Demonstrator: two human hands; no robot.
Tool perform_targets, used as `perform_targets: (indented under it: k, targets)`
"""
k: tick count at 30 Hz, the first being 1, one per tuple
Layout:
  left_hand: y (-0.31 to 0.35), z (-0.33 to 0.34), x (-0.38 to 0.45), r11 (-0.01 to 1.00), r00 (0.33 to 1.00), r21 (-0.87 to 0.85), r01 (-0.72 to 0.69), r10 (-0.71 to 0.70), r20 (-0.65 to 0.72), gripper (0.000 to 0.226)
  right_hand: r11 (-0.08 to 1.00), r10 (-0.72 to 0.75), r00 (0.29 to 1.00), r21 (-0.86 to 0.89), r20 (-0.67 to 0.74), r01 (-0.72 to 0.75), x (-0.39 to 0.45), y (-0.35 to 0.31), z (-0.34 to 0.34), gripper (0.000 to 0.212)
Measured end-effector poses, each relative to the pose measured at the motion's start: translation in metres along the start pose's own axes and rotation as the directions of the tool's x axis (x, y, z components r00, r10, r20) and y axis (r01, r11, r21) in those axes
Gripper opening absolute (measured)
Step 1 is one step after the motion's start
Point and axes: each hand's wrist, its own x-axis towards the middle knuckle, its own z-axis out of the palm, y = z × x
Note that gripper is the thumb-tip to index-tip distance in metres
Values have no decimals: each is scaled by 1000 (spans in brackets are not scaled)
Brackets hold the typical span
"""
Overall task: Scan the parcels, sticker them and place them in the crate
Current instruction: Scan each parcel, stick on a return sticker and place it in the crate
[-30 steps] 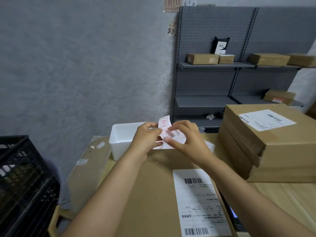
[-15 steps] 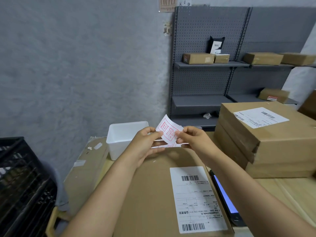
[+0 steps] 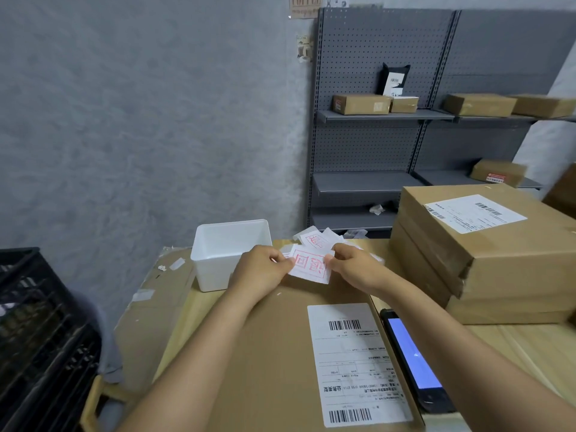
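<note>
Fingers: both hands, left hand (image 3: 261,269) and right hand (image 3: 353,265), are pinching the opposite edges of a small white paper sticker with red print (image 3: 310,265).
Sticker: it is hovering just above the far edge of the large flat brown cardboard parcel (image 3: 249,353) lying on the table (image 3: 530,347).
Handling: thin, limp, probably tacky; holding by corners is looking safest.
Parcel: stiff, broad; judging by size, gripping both long edges.
Crate: black plastic crate (image 3: 37,322) is waiting at left.

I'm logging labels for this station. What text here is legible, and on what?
"回" in red: sticker pinched by left hand and right hand; its second character is unclear.
Shipping label on near parcel: too small.
Wall sign: blurred.
</note>
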Motion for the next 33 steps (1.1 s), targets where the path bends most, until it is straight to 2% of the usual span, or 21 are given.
perform_targets:
  k: [5,8,13,19,21,24,26,28,30,33]
  targets:
    - [1,8,-7,955,991,265,-131,129,25,25,958,-61,998,-283,-25,52,6,5,7,37]
    - [3,11,-8,901,986,404,-162,168,19,26,934,-85,996,-350,-25,71,9,8,10,38]
    - [6,14,-12,837,981,519,-174,193,18,33,904,-96,995,-419,-18,79,9,10,14,36]
    - [8,15,-13,804,978,564,-190,207,34,31,864,-83,996,-501,-30,57,4,7,16,35]
    - [6,15,-13,800,982,576,-170,186,32,30,828,-91,993,-560,-74,35,3,5,18,36]
    - [4,13,-13,812,982,568,-138,186,-28,30,781,-121,974,-623,-193,-27,-1,3,18,49]
    - [4,13,-13,831,959,523,-190,271,-81,20,801,-206,939,-598,-277,-1,-5,2,16,44]
    - [4,16,-12,836,928,458,-303,367,-57,17,824,-351,883,-551,-312,133,-8,1,15,33]
    - [5,22,-12,809,903,423,-408,426,58,30,819,-433,867,-509,-245,265,-12,-1,18,30]
    - [-2,29,-15,749,884,471,-465,422,201,41,778,-431,900,-533,-69,332,-18,5,26,35]
